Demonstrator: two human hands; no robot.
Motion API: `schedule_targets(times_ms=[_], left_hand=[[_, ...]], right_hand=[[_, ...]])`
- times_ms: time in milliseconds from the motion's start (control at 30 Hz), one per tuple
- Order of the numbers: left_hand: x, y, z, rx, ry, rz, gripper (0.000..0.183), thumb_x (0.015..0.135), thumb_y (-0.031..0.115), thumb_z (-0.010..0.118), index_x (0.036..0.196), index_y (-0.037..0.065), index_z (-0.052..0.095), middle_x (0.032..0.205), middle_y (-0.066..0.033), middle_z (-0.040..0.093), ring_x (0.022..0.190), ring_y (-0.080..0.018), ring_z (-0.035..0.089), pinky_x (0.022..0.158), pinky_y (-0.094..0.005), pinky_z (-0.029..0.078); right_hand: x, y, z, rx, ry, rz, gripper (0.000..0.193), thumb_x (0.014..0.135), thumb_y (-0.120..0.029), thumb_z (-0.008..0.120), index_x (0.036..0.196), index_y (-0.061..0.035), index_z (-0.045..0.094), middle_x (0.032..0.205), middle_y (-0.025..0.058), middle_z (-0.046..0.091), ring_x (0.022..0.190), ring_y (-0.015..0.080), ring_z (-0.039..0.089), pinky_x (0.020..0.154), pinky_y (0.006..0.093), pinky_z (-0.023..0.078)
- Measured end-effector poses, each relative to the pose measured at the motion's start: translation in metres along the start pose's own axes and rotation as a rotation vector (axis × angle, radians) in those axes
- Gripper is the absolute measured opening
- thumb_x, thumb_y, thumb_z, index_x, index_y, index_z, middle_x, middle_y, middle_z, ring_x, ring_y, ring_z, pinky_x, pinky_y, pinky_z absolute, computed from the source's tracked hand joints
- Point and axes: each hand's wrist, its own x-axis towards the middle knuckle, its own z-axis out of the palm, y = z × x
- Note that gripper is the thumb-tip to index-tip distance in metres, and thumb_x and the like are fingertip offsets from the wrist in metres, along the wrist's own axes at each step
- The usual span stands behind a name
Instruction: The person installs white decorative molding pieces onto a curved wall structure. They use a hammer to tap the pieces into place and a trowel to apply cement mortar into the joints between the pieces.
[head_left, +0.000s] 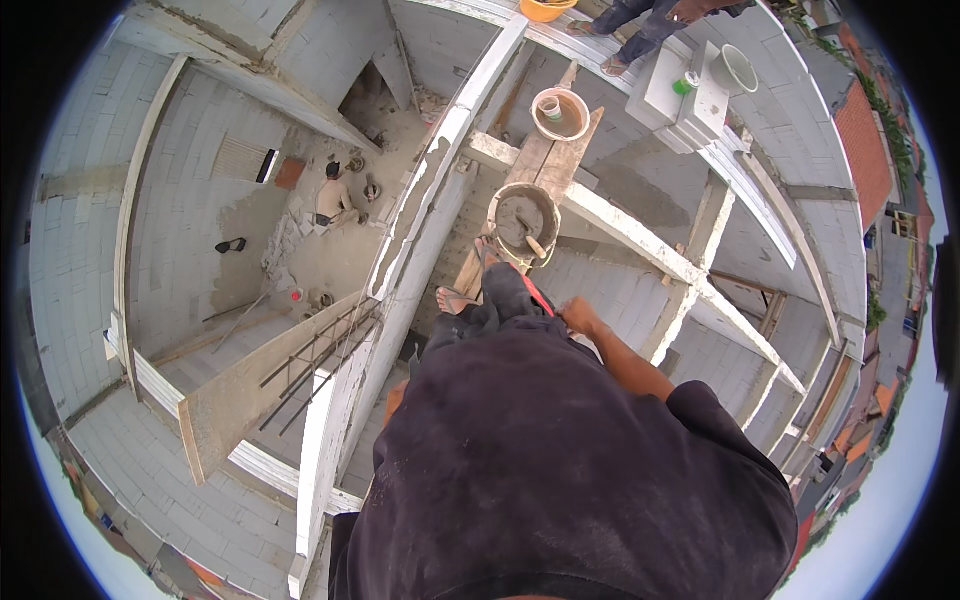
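My right hand [577,315] is beside my right hip, its fingers curled in. A narrow red strip [538,295] runs along my trousers close to it; whether the hand grips it or anything else cannot be made out. Of my left arm only a patch of skin [395,402] shows past my dark shirt, and its fingers are hidden. In front of my sandalled feet [460,298] a bucket of grey mortar [522,222] stands on a wooden plank [553,165], with a wooden-handled tool in it. Farther along the plank is an orange-rimmed basin [561,114] with a cup inside.
White concrete beams [640,235] cross high above block-walled rooms. Below left, a person [335,197] crouches on the floor. Another person [640,30] stands at the far wall near stacked white blocks [680,95] and a pale bucket [735,70]. Steel bars [320,360] jut out at left.
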Motion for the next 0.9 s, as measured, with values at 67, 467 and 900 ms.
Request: schedule_targets(times_ms=[67,467,900], left_hand=[[0.007,0.006,0.001,0.012,-0.038,0.029,0.048,0.108,0.036,0.057,0.140,0.002,0.068,0.134,-0.0145,0.074,0.126,-0.0272,0.067,0.105,-0.0375,0.049],[0.125,0.030,0.005,-0.170,0.007,-0.091,0.044,0.111,0.034,0.056,0.139,0.001,0.068,0.127,-0.0147,0.077,0.121,-0.0280,0.071,0.104,-0.0352,0.051],[0.149,0.078,-0.050,0.243,-0.209,-0.054,0.056,0.106,0.043,0.061,0.144,0.002,0.064,0.137,-0.0166,0.071,0.122,-0.0289,0.068,0.097,-0.0403,0.055]], right_hand=[[0.004,0.020,-0.002,0.143,0.055,-0.030,0.036,0.102,-0.030,0.064,0.091,0.0014,0.077,0.084,0.0171,0.076,0.074,0.0289,0.076,0.068,0.0406,0.062],[-0.003,0.032,-0.054,0.481,0.099,0.010,0.044,0.101,-0.024,0.066,0.141,-0.0034,0.064,0.113,0.0181,0.078,0.094,0.0381,0.078,0.072,0.0526,0.068],[-0.037,0.072,0.003,0.476,0.079,0.106,0.039,0.101,-0.029,0.067,0.133,-0.0081,0.070,0.117,0.0160,0.076,0.096,0.0325,0.077,0.072,0.0505,0.068]])
